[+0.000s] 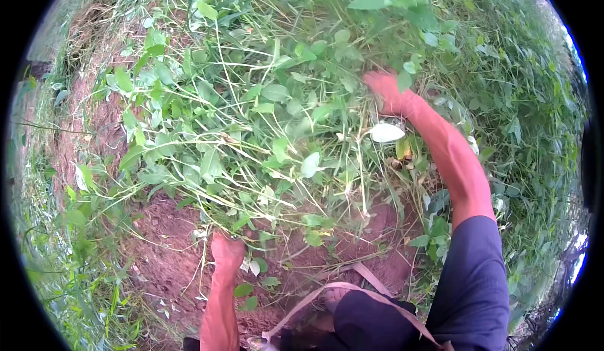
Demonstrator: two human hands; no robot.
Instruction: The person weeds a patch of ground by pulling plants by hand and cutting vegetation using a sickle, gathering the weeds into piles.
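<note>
My left hand (228, 250) is low in the view, close to the bare soil, its fingers curled into a fist around the lower ends of a bunch of leafy green stems (207, 193). The stems fan out above it, up and to both sides. Farther away, at the upper right, my right hand (385, 91) reaches in among weeds (352, 55). Leaves and blur cover its fingers, so their grip cannot be made out. Just below that wrist, a pale upturned leaf (386, 132) stands out.
Reddish-brown soil (163, 250) lies around my left hand and before my knees. Dense greenery (522, 118) rises on the right, with grass (94, 294) at lower left. A pale strap (308, 297) crosses near my dark-clothed legs (371, 326).
</note>
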